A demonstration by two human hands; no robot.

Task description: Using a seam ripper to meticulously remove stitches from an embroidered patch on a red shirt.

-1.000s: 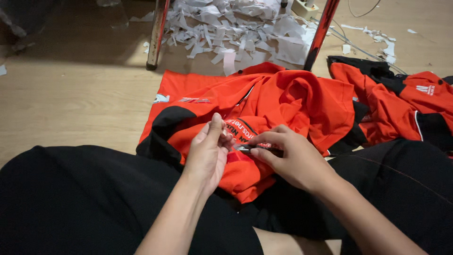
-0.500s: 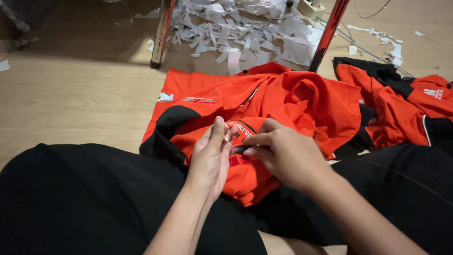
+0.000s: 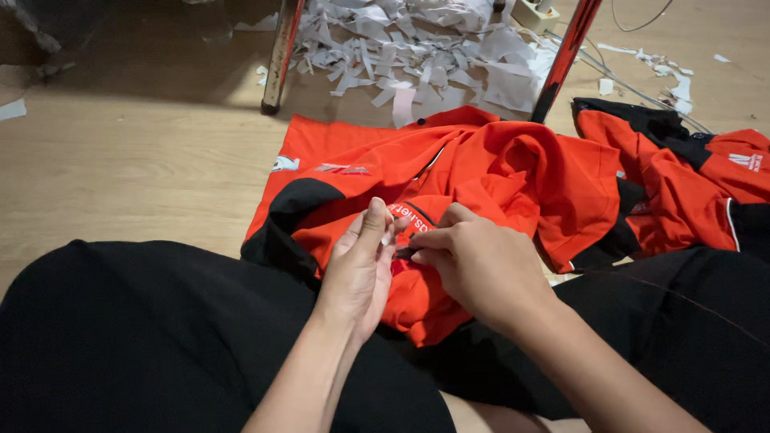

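A red and black shirt (image 3: 513,168) lies spread on the wooden floor and over my lap. My left hand (image 3: 361,265) stands edge-up on it, with fingers pinched on the fabric beside a patch of white lettering (image 3: 405,212). My right hand (image 3: 481,269) meets it from the right. Its thumb and forefinger are closed on a small thin tool (image 3: 405,253), whose tip touches the shirt between the two hands. What the tip works on is hidden by my fingers.
My legs in black trousers (image 3: 144,337) fill the lower frame. A second red and black garment (image 3: 682,176) lies at the right. Behind the shirt lies a heap of white paper scraps (image 3: 433,48) between two metal legs (image 3: 281,56), with cables (image 3: 634,88) nearby.
Both hands have stayed together on the same spot of the shirt, with only small finger movements. The view has shifted slightly.
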